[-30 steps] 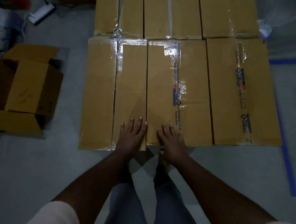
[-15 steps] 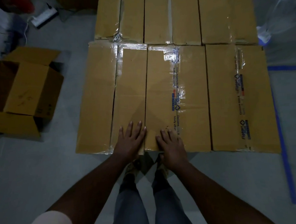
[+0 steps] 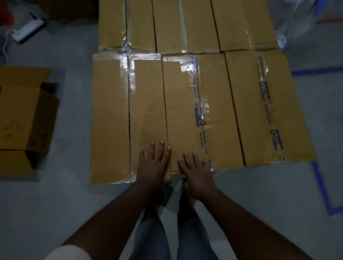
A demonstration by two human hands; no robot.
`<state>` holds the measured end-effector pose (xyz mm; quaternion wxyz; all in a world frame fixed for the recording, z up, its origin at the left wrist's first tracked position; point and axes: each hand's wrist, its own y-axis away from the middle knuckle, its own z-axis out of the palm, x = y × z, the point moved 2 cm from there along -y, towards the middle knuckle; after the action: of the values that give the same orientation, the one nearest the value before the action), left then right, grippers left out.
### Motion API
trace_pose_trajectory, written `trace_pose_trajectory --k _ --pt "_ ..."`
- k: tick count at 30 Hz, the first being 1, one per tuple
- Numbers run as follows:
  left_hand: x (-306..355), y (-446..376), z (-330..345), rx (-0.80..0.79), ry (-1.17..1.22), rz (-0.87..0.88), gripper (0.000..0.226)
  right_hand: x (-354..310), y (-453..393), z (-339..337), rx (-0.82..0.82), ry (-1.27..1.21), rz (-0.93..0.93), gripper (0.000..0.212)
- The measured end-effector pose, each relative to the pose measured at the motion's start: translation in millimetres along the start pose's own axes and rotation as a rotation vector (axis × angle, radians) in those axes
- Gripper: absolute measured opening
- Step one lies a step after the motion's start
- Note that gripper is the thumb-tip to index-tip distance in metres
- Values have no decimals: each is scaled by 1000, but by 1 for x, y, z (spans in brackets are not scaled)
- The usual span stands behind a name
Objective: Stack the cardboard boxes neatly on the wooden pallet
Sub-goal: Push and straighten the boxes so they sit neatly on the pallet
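Here, both hands' fingers (image 3: 160, 150) flat on boxes (image 3: 197, 112), long axis running away.

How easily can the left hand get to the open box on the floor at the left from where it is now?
Probably not without stepping or leaning over. The left hand lies flat on the taped boxes, and the open box stands apart across bare floor. Nothing blocks the way.

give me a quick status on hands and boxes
Left hand and right hand flat on near-row boxes, gripping nothing. Sealed boxes flush in two rows. Open box on floor, clear.
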<state>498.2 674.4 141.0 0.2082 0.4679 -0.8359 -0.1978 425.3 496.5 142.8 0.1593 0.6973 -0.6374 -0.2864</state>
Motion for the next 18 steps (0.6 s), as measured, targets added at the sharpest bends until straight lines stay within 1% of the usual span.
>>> trace_pose_trajectory --k 3,6,7,9,11,13,15,18 --pt "1 2 1 17 31 22 121 -2 3 0 -9 4 -78 92" --pt "12 5 1 44 12 142 95 -4 9 -6 -77 -2 -171 84" --pt "16 5 1 35 -9 194 89 -3 12 -10 -82 -23 -150 82" --pt "25 5 0 13 -5 243 84 5 18 -19 -45 -129 -23 78" --pt "35 2 -1 28 28 249 80 21 27 -26 52 -229 110 75" --pt "50 -4 0 34 68 251 78 46 35 -29 162 -269 191 71" --pt "68 -12 1 11 92 230 81 81 43 -30 219 -215 272 74" --pt "104 -32 -2 -9 86 192 99 147 53 -24 158 -53 360 94"
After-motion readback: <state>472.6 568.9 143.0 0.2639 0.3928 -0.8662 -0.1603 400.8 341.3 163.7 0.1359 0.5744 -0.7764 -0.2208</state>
